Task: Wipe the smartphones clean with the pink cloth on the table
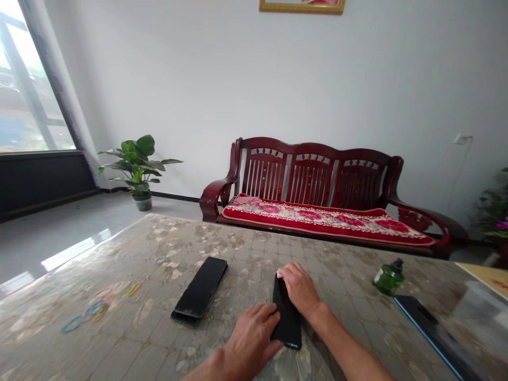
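Note:
A black smartphone [289, 324] lies face up on the table in front of me, angled slightly. My left hand [254, 338] grips its left edge, fingers on the side and thumb near the lower end. Over the phone's top end, my right hand [300, 288] is closed with its fingers bent down against the screen. A small white piece [280, 273], perhaps tissue or cloth, peeks out at those fingertips; most of it is hidden. To the left, another black phone [202, 288] rests on top of a dark flat item, mostly covered.
Several coloured rubber bands [95, 309] lie at the left of the patterned tablecloth [146, 270]. On the right stand a green pump bottle [389, 277] and a dark flat case with a blue edge [431, 328]. Beyond the table is a red wooden bench [309, 169].

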Motion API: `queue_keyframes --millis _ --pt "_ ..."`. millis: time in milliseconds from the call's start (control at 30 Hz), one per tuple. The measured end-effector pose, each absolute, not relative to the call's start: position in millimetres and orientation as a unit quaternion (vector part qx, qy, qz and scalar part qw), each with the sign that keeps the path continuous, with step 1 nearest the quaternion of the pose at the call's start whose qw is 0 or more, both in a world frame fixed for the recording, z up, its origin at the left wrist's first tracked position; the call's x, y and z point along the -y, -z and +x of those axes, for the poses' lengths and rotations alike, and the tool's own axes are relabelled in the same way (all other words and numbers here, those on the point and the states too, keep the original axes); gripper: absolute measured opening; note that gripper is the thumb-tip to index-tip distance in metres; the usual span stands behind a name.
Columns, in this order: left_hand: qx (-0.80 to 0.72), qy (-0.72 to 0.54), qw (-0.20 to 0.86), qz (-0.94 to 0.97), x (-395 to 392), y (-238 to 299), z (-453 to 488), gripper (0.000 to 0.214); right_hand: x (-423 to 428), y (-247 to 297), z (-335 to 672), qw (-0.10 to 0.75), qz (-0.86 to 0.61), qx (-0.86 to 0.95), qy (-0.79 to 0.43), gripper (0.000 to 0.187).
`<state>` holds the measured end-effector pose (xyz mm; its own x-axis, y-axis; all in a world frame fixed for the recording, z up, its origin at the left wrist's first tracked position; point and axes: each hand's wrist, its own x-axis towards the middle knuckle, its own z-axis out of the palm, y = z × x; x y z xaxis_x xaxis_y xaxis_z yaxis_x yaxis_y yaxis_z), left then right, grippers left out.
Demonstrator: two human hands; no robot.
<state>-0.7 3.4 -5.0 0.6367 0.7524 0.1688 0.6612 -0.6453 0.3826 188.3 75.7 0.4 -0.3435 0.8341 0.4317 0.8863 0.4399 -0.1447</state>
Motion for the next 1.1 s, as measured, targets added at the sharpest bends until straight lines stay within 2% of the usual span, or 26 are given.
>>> queue_keyframes --millis 233,667,867,1100 --pt "-0.396 -0.160 0.139 0.893 -2 4 1 0.026 -40 -5 187 0.219 -0.483 0.848 0.006 0.031" --pt "-0.406 -0.167 0.131 0.889 -1 6 0 0.035 -64 -1 189 0.230 -0.518 0.823 0.042 0.026" --pt "-0.399 -0.163 0.129 0.893 -1 7 0 0.030 -35 -5 189 0.226 -0.474 0.851 -0.005 0.026" --pt "-0.400 -0.166 0.129 0.892 -3 8 0 0.034 -33 -3 200 0.237 -0.473 0.849 0.010 0.028"
